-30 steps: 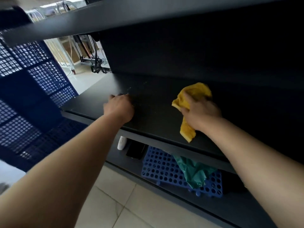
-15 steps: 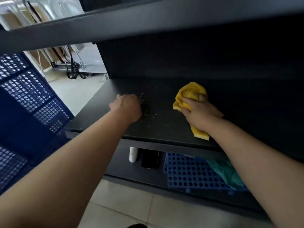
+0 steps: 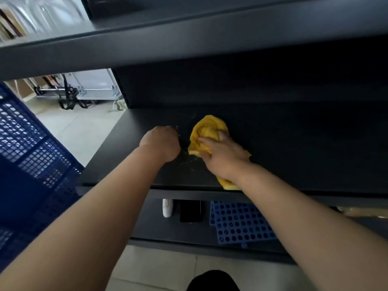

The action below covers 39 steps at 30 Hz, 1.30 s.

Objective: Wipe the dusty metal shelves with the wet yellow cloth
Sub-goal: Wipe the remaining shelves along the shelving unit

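Fingers of our right hand clutch the yellow cloth on the shelf; just left of them, our left hand rests clenched.

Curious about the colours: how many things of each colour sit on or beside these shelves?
Yellow: 1, crumpled yellow cloth
Blue: 2, blue plastic lattice crate, blue perforated plastic tray
White: 1, small white bottle
Black: 1, flat black rectangular object
Total: 5
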Available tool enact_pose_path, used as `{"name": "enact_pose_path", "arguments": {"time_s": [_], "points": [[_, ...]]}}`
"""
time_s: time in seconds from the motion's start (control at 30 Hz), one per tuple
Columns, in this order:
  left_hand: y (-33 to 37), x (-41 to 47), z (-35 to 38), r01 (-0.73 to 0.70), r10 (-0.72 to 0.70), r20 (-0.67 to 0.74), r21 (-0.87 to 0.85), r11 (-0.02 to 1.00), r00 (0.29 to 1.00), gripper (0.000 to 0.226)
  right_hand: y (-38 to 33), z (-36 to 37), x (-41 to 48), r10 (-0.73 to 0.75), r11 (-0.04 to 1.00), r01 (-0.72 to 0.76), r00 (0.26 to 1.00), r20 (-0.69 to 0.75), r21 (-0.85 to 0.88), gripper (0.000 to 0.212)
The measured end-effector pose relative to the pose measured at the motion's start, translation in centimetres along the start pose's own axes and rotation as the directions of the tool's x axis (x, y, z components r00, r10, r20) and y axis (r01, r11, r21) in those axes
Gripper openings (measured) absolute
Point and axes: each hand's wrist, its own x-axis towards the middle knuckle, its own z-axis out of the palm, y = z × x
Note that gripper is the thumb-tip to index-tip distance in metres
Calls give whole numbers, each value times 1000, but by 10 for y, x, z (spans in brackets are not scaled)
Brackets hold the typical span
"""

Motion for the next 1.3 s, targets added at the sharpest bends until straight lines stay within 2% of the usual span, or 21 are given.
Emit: {"name": "enact_pose_path", "arguments": {"time_s": [0.1,0.17,0.23,0.27,0.33,0.4,0.47,0.53,0.67,0.87,1.07,1.3], "points": [[8,-6,-8,47,-62,-85,-160,986,994,32,-12,-1,-4,-52,998,48,995,90,47,60],[18,-12,-10,21,-69,-182,-254,967,981,30,-5,-10,-10,-60,972,35,993,102,231,68],[34,-18,-10,-19,-51,-208,-324,946,977,37,10,-23,-17,-18,930,2,999,40,367,67],[43,-20,-8,-48,-10,-167,-344,938,986,39,19,-29,-19,7,937,-9,1000,5,349,64],[65,-22,3,-92,96,-5,-325,941,995,50,38,-37,-19,47,980,-40,998,-30,194,61],[82,-25,17,-94,114,111,-173,980,987,66,52,-39,-19,62,997,-63,998,14,51,59],[86,-26,28,-86,91,56,-83,993,994,66,58,-38,-17,51,999,-51,998,38,7,55],[77,-23,32,-96,95,-16,-111,989,995,58,55,-35,-16,18,1000,-18,999,32,4,51],[46,-16,29,-78,76,-17,-135,988,997,53,34,-25,-9,-36,999,36,999,19,-12,46],[-16,-20,25,89,-94,-29,-132,987,995,53,16,-14,-5,-70,991,72,997,20,-108,44],[-66,-30,29,252,-261,-53,-134,958,964,50,17,-14,-15,-74,989,79,996,43,-121,54],[-46,-40,31,356,-375,-84,-178,917,923,50,14,-11,-18,-91,988,95,995,36,-125,43]]}}
